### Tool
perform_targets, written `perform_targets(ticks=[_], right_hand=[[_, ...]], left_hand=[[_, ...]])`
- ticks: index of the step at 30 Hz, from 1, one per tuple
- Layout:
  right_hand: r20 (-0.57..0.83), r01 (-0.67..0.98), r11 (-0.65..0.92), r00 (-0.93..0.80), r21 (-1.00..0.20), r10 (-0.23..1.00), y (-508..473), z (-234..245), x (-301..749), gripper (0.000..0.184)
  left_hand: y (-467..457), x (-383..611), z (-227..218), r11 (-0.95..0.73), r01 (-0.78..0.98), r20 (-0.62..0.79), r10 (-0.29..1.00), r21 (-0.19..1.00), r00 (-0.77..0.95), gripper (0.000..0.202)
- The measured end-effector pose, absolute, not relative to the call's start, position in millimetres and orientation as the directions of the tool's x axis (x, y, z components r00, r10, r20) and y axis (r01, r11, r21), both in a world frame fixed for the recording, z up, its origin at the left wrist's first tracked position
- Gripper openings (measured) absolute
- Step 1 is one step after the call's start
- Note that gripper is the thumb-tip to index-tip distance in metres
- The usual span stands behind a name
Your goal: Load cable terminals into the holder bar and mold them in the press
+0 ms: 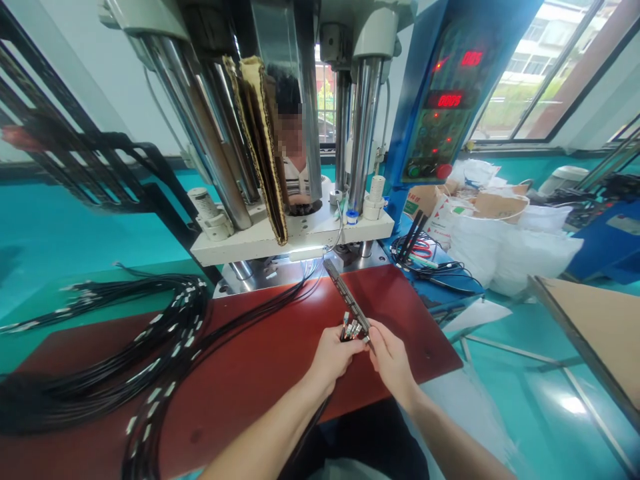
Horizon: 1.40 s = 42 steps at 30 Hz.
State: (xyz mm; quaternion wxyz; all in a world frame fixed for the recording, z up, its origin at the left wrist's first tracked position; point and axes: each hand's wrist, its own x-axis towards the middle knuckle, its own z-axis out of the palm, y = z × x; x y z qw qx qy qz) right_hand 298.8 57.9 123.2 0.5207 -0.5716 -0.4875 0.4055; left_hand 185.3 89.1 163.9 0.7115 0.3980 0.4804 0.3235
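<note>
My left hand (330, 357) is closed around a small bunch of black cables, with their stripped, metal-tipped ends (354, 328) standing out above the fingers. A long, narrow metal bar (345, 291) with a row of slots slants up and away towards the press. My right hand (391, 357) pinches the near end of that bar. Both hands meet over the front of the red-brown table (280, 360), the left thumb reaching a cable end close to the bar. The grip of the fingers partly hides the cable ends.
A press with a white plate (320, 233) and steel columns stands behind the table. Black cables with white tags (185, 320) lie coiled at left. On the right are a blue control box (435, 100) and white sacks (520, 247). A person (295, 173) is beyond the press.
</note>
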Motion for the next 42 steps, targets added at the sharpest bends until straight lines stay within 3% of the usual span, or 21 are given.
perform_targets(ticks=[10,18,30,33,37,42], right_hand=[[0.034,0.109,0.013,0.192,-0.994,0.981,58,122,299,0.043],[0.018,0.102,-0.005,0.218,-0.995,0.976,59,124,299,0.043],[-0.057,0.002,-0.061,0.282,-0.998,0.958,58,127,297,0.045],[-0.054,-0.001,-0.056,0.27,-0.998,0.961,57,126,297,0.044],[-0.045,0.001,-0.047,0.258,-0.999,0.965,57,124,299,0.043],[-0.036,0.034,-0.047,0.257,-0.998,0.966,57,122,300,0.042]], left_hand=[[89,189,159,0.474,-0.127,-0.413,0.847,0.871,0.335,0.012],[92,182,143,0.292,-0.078,-0.244,0.896,0.953,0.37,0.018],[95,175,148,0.339,-0.084,-0.29,0.89,0.937,0.35,0.031],[94,175,151,0.309,-0.053,-0.265,0.881,0.95,0.392,0.027],[97,176,150,0.353,0.022,-0.334,0.862,0.936,0.38,0.021],[102,177,143,0.42,-0.039,-0.371,0.838,0.907,0.401,0.023]])
